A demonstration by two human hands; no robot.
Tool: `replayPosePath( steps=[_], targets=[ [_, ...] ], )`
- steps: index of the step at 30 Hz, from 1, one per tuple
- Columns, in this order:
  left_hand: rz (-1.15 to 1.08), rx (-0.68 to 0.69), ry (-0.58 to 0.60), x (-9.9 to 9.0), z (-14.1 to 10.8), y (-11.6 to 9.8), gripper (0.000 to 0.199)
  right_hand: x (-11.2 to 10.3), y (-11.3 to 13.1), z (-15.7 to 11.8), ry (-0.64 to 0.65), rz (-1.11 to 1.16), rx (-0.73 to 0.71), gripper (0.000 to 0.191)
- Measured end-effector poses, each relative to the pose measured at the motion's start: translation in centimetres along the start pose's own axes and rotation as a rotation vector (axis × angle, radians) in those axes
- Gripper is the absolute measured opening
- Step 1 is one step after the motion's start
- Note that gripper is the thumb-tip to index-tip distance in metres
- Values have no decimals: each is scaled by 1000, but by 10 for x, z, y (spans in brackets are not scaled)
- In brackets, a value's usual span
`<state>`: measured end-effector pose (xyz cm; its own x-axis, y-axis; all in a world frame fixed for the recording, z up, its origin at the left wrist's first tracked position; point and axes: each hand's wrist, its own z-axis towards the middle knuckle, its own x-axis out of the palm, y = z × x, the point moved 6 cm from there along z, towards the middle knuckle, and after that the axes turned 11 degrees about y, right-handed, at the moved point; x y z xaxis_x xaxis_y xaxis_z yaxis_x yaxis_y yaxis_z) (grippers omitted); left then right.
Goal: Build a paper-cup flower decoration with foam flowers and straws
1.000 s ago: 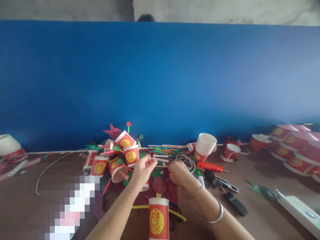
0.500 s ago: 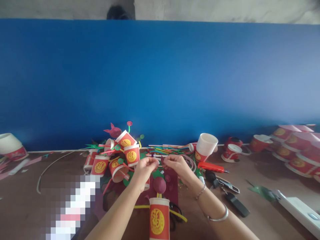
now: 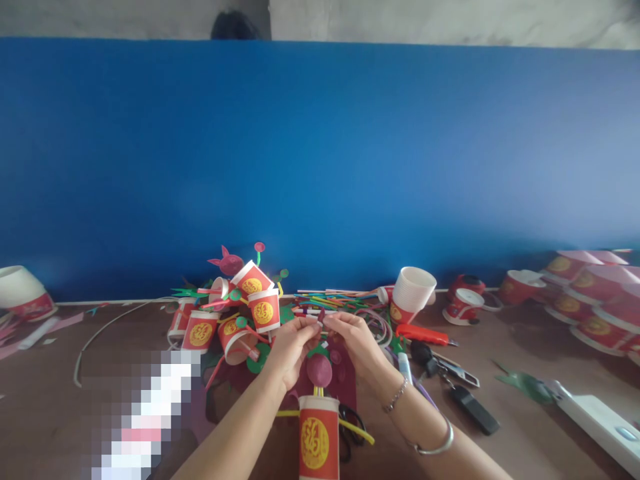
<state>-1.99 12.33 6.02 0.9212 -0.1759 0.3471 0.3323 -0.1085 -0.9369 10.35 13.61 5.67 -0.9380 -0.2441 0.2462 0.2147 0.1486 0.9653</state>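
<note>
My left hand point(image 3: 293, 347) and my right hand point(image 3: 354, 339) meet fingertip to fingertip above the middle of the table. Both are closed in a pinch on a small dark red paper piece point(image 3: 321, 315), whose pointed end sticks up between them. Below the hands stands a red paper cup point(image 3: 319, 437) with a yellow emblem. A dark red paper disc point(image 3: 319, 371) rises from it on yellow strips, and a yellow straw point(image 3: 357, 431) juts out at its side. Behind lies a sheet of dark red paper point(image 3: 345, 393), partly hidden by my hands.
Several decorated cups point(image 3: 200, 331) are heaped at the left. To the right are stacked white-rimmed cups point(image 3: 413, 293), an orange-red cutter point(image 3: 423, 334), a glue stick point(image 3: 404, 367), keys point(image 3: 457, 370) and black scissors point(image 3: 354, 423). Coloured straws point(image 3: 330, 300) lie along the blue partition point(image 3: 320, 167).
My hands have come together. The left fingertips, apart before, now reach the dark red paper piece in my right fingers. The right forearm has shifted slightly left, uncovering the glue stick.
</note>
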Motion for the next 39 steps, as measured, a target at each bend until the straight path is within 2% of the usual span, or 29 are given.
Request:
replayPosePath(
  steps=[7,17,21,25,31,39],
  targets=[
    [-190,-54,5,2,0,7,19,3,0,-1,21,34,21,21],
    [-203,-52,-30,2,0,8,29,2,-4,-1,62,56,28,18],
    [-71,-45,32,3,1,4,28,3,-2,-2,60,50,25,19],
    [130,36,73,3,1,-5,25,3,3,-2,44,-23,1,20],
    [317,78,136,7,0,-11,23,4,10,-3,102,-165,-6,25],
    [299,-7,175,5,-1,-10,27,6,21,-6,159,-275,25,19]
  ],
)
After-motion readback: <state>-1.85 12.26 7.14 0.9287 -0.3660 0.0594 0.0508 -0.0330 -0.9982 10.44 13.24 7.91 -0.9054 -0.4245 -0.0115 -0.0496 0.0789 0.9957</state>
